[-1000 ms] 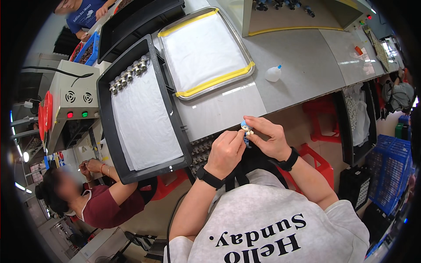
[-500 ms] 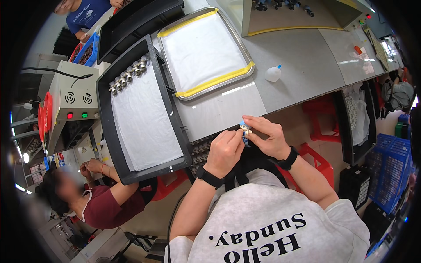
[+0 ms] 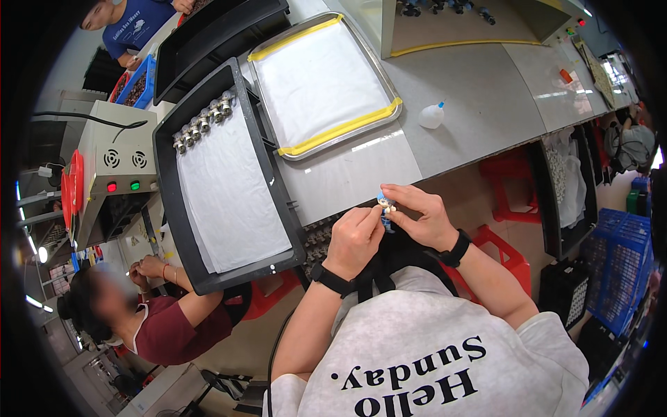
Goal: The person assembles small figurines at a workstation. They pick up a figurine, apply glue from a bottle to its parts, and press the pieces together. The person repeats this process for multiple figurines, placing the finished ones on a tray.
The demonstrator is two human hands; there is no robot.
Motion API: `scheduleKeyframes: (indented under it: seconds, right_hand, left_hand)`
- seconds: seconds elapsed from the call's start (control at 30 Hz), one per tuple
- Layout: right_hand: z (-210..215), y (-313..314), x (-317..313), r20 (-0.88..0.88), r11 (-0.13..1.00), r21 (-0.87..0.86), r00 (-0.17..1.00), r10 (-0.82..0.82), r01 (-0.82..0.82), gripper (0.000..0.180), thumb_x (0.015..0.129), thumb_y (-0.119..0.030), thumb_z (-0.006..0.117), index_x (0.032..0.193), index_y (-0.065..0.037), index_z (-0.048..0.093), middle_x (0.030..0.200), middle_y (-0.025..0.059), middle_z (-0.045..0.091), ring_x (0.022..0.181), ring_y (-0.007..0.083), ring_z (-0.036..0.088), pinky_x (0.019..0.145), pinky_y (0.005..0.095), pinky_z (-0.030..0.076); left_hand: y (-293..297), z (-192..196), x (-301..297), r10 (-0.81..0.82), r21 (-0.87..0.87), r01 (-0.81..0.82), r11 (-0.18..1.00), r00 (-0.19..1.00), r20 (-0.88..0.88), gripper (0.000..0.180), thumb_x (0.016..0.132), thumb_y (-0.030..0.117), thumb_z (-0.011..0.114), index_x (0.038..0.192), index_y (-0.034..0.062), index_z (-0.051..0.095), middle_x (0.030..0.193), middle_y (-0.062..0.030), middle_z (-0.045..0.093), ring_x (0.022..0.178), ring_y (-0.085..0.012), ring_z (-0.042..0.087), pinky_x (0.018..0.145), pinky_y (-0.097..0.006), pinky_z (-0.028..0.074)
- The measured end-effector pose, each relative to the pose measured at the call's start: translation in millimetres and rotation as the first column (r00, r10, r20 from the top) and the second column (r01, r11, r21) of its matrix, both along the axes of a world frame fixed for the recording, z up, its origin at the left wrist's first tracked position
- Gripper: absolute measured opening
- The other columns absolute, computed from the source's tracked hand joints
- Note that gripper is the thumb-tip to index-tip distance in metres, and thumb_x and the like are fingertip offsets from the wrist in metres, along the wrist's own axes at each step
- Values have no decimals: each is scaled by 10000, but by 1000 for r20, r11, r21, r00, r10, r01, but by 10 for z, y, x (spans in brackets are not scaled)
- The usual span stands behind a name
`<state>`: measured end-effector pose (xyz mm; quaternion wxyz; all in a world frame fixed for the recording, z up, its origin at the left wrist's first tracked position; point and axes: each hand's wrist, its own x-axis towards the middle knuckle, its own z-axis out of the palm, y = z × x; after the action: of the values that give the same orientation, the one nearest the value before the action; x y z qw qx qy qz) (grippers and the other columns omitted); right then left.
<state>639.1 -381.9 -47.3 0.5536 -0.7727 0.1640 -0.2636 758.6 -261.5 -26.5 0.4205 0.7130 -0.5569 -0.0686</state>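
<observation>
The left hand (image 3: 353, 240) is closed to a narrow pinch, thumb and fingertips on the left side of a small blue-and-white figurine (image 3: 387, 204). The figurine stands roughly upright between the two hands, its blue top level with the right fingertips and its blue lower part hanging under the pinch. The right hand (image 3: 425, 217) holds it from the other side, index finger near the top and thumb lower down at the middle.

As for writing, far beyond and left of the left hand, a person's blue shirt (image 3: 139, 24) carries small pale lettering over a light print. Just below both hands, the wearer's pale shirt (image 3: 410, 333) bears large black lettering, upside down in this view.

Left of the left hand, whatever the co-worker in the dark red shirt (image 3: 184, 330) is handling is too small to tell. Nearer, small figures (image 3: 203, 124) line the far end of a black tray (image 3: 297, 251), their details blurred. Between the hands, fingers cover much of the figurine, so its grip points are partly hidden. Beyond the right hand, a pale box (image 3: 465, 47) holding dark and blue pieces (image 3: 445, 7) is cut off by the upper edge.
</observation>
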Motion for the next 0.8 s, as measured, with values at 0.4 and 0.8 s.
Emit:
scheduleKeyframes:
  seconds: [0.4,0.8]
  right_hand:
    - [37,-130,34,2,995,1,995,104,-104,398,781,40,649,1172,-1,585,1188,147,599,1029,213,611,858,289,493]
    - [27,-101,69,-30,972,188,989,147,-139,474,806,45,613,1263,2,492,1143,156,601,928,223,656,812,307,545]
  left_hand:
    - [4,7,-46,54,-29,-58,998,993,-109,204,745,-49,649,948,-30,664,799,-132,650,648,-239,633,570,-300,506]
    - [89,23,-28,110,111,-69,991,899,-425,176,767,-13,657,941,-32,676,859,-126,682,730,-191,668,649,-251,511]
